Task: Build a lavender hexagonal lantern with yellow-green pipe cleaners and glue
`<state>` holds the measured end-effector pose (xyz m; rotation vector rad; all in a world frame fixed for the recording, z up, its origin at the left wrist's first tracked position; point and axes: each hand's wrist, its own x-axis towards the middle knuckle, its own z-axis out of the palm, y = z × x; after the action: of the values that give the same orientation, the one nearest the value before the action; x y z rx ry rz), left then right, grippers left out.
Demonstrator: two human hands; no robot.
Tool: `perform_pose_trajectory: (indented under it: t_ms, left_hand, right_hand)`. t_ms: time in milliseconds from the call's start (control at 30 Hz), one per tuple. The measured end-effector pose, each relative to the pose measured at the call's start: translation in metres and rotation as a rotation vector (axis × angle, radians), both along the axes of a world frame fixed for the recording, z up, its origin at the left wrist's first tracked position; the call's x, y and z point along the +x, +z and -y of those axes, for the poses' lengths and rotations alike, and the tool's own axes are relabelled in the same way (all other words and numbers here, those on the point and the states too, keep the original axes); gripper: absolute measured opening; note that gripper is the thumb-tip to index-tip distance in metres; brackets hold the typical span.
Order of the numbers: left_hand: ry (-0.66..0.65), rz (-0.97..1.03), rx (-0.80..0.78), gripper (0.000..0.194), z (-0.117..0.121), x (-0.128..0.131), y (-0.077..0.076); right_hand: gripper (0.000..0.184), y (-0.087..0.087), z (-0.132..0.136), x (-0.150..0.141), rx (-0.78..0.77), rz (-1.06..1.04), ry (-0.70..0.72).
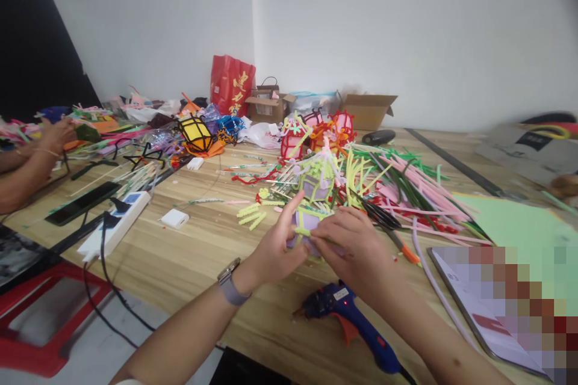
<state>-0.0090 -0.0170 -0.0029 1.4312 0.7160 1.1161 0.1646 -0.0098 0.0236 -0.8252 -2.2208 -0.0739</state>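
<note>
Between my two hands is a small purple lantern (307, 218) with yellow-green fuzzy strips along its edges. My left hand (276, 248) grips its left side, the thumb held up and a watch on the wrist. The fingers of my right hand (359, 246) pinch a strip on the lantern's near side. Just behind it stands another purple lantern (311, 187) with a yellow-green frame. Short yellow-green pipe cleaner pieces (251, 214) lie to the left. A blue hot glue gun (361, 319) rests below my right hand, its small light red.
Pink and green pipe cleaners (422, 189) are heaped to the right, near a tablet (478, 307). A white power strip (115, 225) with black cables lies left. Finished lanterns (195, 133) and cardboard boxes (368, 109) stand farther back. Another person's hands (53, 137) work at far left.
</note>
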Motion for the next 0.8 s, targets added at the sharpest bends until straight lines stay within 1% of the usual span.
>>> perform_pose_trajectory:
  t_ms: [167,333,500,600,700,800]
  left_hand:
    - [-0.02,-0.028,0.003,0.083,0.0,-0.0002,0.0022]
    - [0.025,-0.158,0.041,0.084,-0.0018,-0.0014,0.0035]
    - [0.027,-0.241,0.088,0.082,-0.0048,-0.0026,0.0009]
    - [0.03,-0.263,0.107,0.075,-0.0051,-0.0025,0.0011]
    - [0.045,-0.28,0.12,0.064,-0.005,-0.0024,0.0017]
    - [0.026,-0.256,0.087,0.051,-0.0055,-0.003,0.0017]
  right_hand:
    - [0.016,-0.0016,-0.0013,-0.0007,-0.047,-0.023,-0.003]
    - [0.019,-0.0013,-0.0026,-0.001,-0.064,-0.021,0.001]
    - [0.019,-0.0032,-0.003,-0.0015,-0.062,-0.021,-0.021]
    - [0.019,-0.0052,-0.0038,-0.0013,-0.06,-0.017,-0.034]
    - [0.018,-0.0056,-0.0044,-0.0006,-0.073,-0.011,-0.035]
    - [0.017,-0.0042,-0.0044,0.0002,-0.086,-0.01,-0.032]
